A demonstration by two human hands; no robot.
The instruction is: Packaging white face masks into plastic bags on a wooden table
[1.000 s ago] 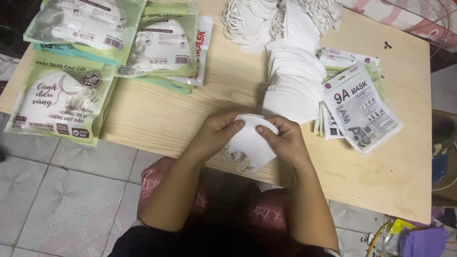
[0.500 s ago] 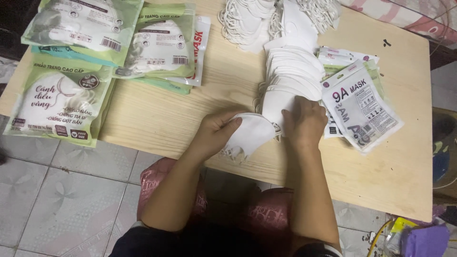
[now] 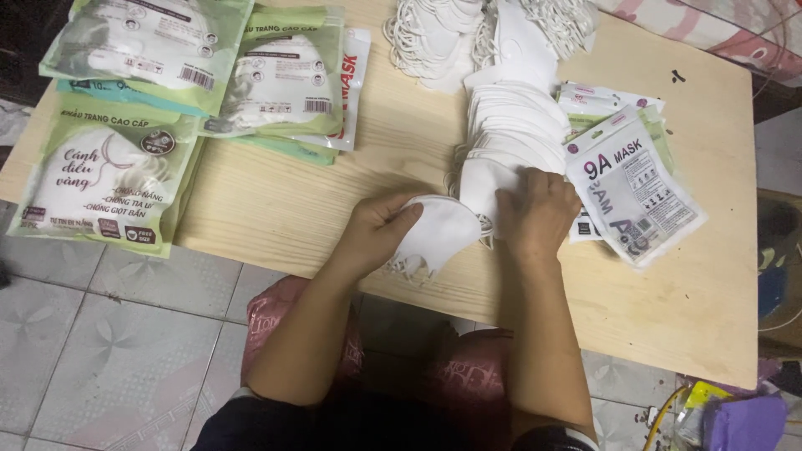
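White face mask [image 3: 441, 232]: folded, lying at the near edge of the wooden table [image 3: 276, 200], being gripped along its left side by the left hand [image 3: 376, 230], fingers closed over it. Right hand [image 3: 539, 213] is resting just beside it, fingers curled onto the near end of the row of stacked white masks [image 3: 514, 134]; whether it is pinching one cannot be told. Right of that hand, flat pouches with white printed fronts and green backs [image 3: 631, 188] are lying fanned. At the far edge, a loose heap of white masks with ear loops [image 3: 468, 29] is sitting. Far left, green-and-white filled packets [image 3: 109, 179] are overlapping in two rows, barcode labels showing on the upper ones [image 3: 280, 79].
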